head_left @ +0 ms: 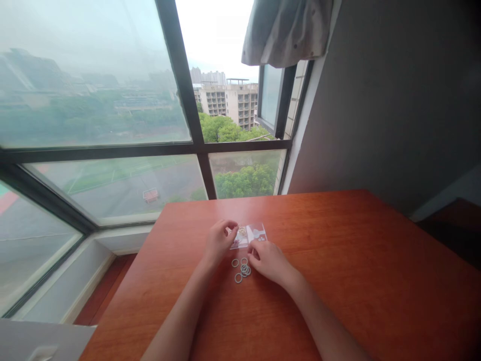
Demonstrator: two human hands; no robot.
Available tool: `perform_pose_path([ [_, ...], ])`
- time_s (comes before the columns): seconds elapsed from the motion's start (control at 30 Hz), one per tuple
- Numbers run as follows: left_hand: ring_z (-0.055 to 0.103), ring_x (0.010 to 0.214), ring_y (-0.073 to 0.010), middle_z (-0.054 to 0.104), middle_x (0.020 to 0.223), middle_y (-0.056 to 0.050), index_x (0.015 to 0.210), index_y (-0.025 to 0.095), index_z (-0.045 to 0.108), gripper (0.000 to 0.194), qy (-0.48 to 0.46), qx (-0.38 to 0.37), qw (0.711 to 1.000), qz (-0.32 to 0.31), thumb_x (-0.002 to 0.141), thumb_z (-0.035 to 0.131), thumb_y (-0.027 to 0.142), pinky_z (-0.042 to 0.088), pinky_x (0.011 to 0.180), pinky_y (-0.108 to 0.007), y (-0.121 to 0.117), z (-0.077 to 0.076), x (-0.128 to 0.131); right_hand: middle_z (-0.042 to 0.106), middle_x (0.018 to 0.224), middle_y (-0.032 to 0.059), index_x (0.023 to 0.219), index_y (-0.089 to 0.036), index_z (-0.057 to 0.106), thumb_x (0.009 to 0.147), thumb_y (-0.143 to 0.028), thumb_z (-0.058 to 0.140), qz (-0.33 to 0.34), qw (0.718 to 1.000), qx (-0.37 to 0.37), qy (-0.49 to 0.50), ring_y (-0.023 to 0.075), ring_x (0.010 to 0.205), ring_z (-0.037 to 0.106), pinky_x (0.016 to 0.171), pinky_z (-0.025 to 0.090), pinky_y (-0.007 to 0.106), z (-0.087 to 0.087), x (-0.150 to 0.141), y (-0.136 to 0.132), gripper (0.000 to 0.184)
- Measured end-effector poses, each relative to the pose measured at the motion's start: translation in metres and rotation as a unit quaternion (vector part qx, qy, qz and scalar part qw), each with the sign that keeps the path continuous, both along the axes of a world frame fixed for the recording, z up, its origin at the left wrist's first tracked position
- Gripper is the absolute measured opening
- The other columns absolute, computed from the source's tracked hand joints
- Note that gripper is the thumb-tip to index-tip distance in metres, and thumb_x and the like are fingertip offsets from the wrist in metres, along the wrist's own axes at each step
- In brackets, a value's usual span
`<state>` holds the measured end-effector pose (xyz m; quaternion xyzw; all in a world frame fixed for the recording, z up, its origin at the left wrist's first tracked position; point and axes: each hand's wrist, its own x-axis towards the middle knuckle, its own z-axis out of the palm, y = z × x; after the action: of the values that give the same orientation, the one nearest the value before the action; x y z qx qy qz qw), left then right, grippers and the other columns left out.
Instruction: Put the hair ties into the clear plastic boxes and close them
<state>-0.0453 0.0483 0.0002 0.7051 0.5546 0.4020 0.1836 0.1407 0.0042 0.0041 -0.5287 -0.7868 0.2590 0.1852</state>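
Note:
A small clear plastic box (264,231) lies on the wooden table, with pale yellowish rings (242,231) in its left part and small whitish pieces in its right part. My left hand (220,241) is at the box's left side, its thumb and fingertips curled together over the edge. Whatever they pinch is too small to make out. Over the box's near right edge is my right hand (267,256), fingers curled inward and their tips partly hidden. Several grey-green rings (244,271) lie loose on the table between my wrists, some overlapping.
The reddish-brown table (338,260) reaches its far edge close to the window frame (240,147). A grey curtain (287,32) hangs above an open window pane. A dark wall (383,115) stands on the right, and floor shows at lower left.

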Motion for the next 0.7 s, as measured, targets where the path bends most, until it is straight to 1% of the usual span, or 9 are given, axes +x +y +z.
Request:
perform_pose_path([
  [0.13, 0.052, 0.060, -0.0114, 0.065, 0.077, 0.000, 0.087, 0.020, 0.068, 0.013, 0.014, 0.000, 1.000, 0.015, 0.083, 0.057, 0.026, 0.041, 0.059, -0.023, 0.0055, -0.0038, 0.0036, 0.069, 0.080, 0.0015, 0.085, -0.021, 0.062, 0.083, -0.023, 0.052, 0.000, 1.000, 0.000, -0.031, 0.0145, 0.072, 0.059, 0.061, 0.031, 0.023, -0.0010, 0.0020, 0.0008, 0.010],
  [0.33, 0.054, 0.060, -0.0119, 0.066, 0.079, 0.000, 0.088, 0.020, 0.067, 0.015, 0.002, -0.002, 1.000, 0.020, 0.083, 0.057, 0.029, 0.043, 0.059, -0.023, 0.0059, -0.0053, -0.0001, 0.068, 0.079, 0.0009, 0.085, -0.021, 0.062, 0.083, -0.023, 0.053, 0.000, 0.999, 0.004, -0.042, 0.0140, 0.071, 0.058, 0.060, 0.030, 0.023, 0.0019, 0.0021, -0.0003, 0.009],
  [0.43, 0.054, 0.061, -0.0117, 0.067, 0.080, -0.001, 0.087, 0.020, 0.067, 0.015, -0.002, -0.002, 1.000, 0.014, 0.083, 0.056, 0.029, 0.043, 0.059, -0.023, 0.0042, -0.0044, -0.0013, 0.067, 0.076, 0.0004, 0.084, -0.021, 0.063, 0.082, -0.021, 0.055, 0.005, 1.000, -0.002, -0.025, 0.0131, 0.069, 0.057, 0.060, 0.030, 0.022, 0.0038, 0.0032, -0.0008, 0.009],
  [0.57, 0.053, 0.061, -0.0114, 0.067, 0.080, -0.001, 0.088, 0.019, 0.067, 0.016, -0.012, -0.003, 1.000, 0.002, 0.083, 0.056, 0.029, 0.043, 0.058, -0.023, 0.0018, -0.0018, -0.0012, 0.066, 0.072, -0.0010, 0.082, -0.020, 0.064, 0.080, -0.017, 0.056, 0.025, 0.999, -0.031, 0.025, 0.0118, 0.066, 0.057, 0.060, 0.033, 0.021, 0.0044, 0.0068, -0.0003, 0.009],
  [0.7, 0.052, 0.059, -0.0106, 0.066, 0.078, 0.000, 0.087, 0.019, 0.068, 0.015, -0.020, 0.002, 1.000, 0.003, 0.082, 0.057, 0.027, 0.042, 0.057, -0.022, -0.0012, 0.0004, -0.0054, 0.066, 0.071, -0.0015, 0.079, -0.019, 0.066, 0.079, -0.019, 0.060, 0.047, 0.996, -0.043, 0.054, 0.0116, 0.065, 0.057, 0.060, 0.035, 0.020, 0.0034, 0.0094, 0.0002, 0.006],
])
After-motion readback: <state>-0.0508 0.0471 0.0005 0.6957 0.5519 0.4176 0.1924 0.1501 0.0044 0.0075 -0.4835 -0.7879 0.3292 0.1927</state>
